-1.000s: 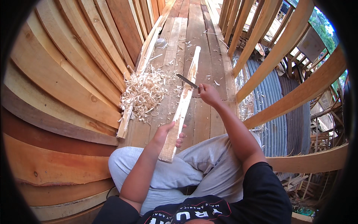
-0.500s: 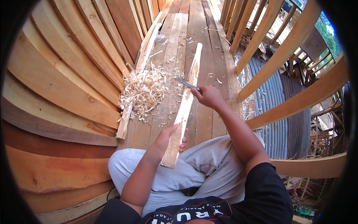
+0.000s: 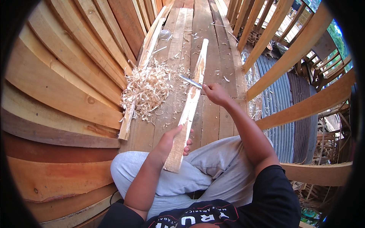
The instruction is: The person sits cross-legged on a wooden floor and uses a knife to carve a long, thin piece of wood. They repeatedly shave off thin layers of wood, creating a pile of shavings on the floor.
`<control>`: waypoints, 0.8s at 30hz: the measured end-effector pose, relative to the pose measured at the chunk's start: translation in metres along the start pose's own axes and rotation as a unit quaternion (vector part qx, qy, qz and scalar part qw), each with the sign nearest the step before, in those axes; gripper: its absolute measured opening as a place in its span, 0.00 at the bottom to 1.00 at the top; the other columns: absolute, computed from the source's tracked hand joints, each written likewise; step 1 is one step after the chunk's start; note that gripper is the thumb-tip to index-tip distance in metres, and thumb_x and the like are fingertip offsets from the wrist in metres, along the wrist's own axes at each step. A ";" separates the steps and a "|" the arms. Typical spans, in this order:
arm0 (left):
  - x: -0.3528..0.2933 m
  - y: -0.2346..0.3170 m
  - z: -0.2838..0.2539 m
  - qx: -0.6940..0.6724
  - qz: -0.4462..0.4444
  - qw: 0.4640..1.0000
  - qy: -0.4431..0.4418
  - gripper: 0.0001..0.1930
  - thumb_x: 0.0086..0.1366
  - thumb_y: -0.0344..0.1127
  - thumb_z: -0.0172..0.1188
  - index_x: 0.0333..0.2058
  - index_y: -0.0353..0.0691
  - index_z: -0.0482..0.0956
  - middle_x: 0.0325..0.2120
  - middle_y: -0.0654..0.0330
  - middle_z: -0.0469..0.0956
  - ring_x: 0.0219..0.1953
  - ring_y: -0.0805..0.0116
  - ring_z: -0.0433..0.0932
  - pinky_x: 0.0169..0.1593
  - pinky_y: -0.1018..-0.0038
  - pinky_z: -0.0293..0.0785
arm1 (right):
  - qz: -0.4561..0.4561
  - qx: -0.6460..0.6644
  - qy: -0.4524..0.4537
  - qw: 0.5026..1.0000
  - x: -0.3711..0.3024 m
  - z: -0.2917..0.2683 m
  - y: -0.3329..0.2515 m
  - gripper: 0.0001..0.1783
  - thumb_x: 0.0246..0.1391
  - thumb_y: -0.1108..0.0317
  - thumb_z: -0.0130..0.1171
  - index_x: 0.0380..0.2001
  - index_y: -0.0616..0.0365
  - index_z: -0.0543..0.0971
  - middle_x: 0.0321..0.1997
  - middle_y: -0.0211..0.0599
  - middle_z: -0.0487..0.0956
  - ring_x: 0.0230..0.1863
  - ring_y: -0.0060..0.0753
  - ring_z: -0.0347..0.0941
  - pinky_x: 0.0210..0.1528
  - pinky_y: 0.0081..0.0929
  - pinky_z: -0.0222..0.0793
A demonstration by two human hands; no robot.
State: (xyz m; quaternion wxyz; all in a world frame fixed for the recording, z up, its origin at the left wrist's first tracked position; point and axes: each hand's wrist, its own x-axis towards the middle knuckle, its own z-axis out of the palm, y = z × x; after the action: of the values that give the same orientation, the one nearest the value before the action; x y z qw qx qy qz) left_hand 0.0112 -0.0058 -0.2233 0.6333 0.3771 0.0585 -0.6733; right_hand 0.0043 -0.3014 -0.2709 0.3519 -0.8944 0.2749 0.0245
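Note:
A long pale piece of wood (image 3: pixel 189 110), partly shaved and with brown patches, slants away from my lap toward the far middle of the floor. My left hand (image 3: pixel 173 143) wraps around its near end, thumb on the left edge and fingertips showing on the right. In my right hand (image 3: pixel 216 94) is a knife (image 3: pixel 191 81); its handle is mostly hidden in the closed fist. The blade points left and lies across the wood's upper half. Left of the wood, a heap of curly wood shavings (image 3: pixel 146 89) covers part of a long wooden strip (image 3: pixel 127 123).
Upright planks (image 3: pixel 68 81) form a wall on my left. Wooden balusters (image 3: pixel 294 108) line the right side, with corrugated metal sheets (image 3: pixel 279 110) below. A small clear round container (image 3: pixel 165 35) stands farther off on the plank floor (image 3: pixel 213 117), among scattered shavings.
The knife has shifted slightly toward me along the wood, and its blade now catches more light. My right hand moved a little right; my left hand keeps its grip.

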 end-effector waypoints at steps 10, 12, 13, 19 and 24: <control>-0.004 0.001 -0.003 0.010 -0.003 1.000 0.021 0.24 0.72 0.53 0.40 0.52 0.39 0.67 0.25 0.59 0.69 0.21 0.69 0.69 0.24 0.74 0.68 | -0.094 -0.123 0.025 0.988 -0.029 -0.006 -0.027 0.29 0.63 0.46 0.46 0.27 0.62 0.82 0.26 0.56 0.79 0.33 0.60 0.78 0.38 0.50 0.71; -0.003 0.001 -0.004 0.002 -0.008 1.000 0.017 0.24 0.72 0.53 0.40 0.52 0.39 0.67 0.25 0.59 0.69 0.20 0.69 0.70 0.24 0.74 0.68 | -0.090 -0.112 0.022 0.989 -0.026 -0.006 -0.027 0.32 0.63 0.45 0.46 0.24 0.65 0.81 0.24 0.56 0.79 0.30 0.60 0.77 0.37 0.50 0.71; -0.003 0.001 -0.003 0.007 -0.007 1.000 0.022 0.24 0.72 0.54 0.40 0.52 0.39 0.67 0.25 0.59 0.69 0.20 0.69 0.70 0.23 0.75 0.68 | -0.088 -0.106 0.019 0.990 -0.025 -0.006 -0.027 0.33 0.63 0.44 0.46 0.23 0.66 0.81 0.23 0.57 0.79 0.29 0.61 0.77 0.36 0.50 0.71; -0.010 0.005 0.006 0.023 -0.007 0.999 0.045 0.24 0.72 0.54 0.40 0.52 0.38 0.67 0.25 0.60 0.69 0.19 0.71 0.69 0.22 0.76 0.68 | -0.047 -0.040 -0.018 0.998 -0.014 0.002 -0.020 0.39 0.63 0.41 0.44 0.20 0.72 0.78 0.22 0.59 0.78 0.25 0.59 0.76 0.34 0.49 0.70; -0.012 0.007 0.003 0.013 -0.004 0.999 0.042 0.25 0.72 0.54 0.41 0.53 0.39 0.67 0.25 0.60 0.70 0.19 0.72 0.69 0.21 0.77 0.68 | 0.053 0.066 -0.078 0.993 -0.020 0.001 -0.034 0.40 0.64 0.40 0.42 0.25 0.74 0.78 0.22 0.59 0.78 0.28 0.59 0.77 0.36 0.48 0.71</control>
State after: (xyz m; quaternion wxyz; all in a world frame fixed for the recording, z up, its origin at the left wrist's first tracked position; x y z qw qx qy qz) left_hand 0.0148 0.0011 -0.2113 0.6224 0.4128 0.0776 -0.6604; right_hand 0.0049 -0.2714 -0.2460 0.4293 -0.8487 0.2942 0.0945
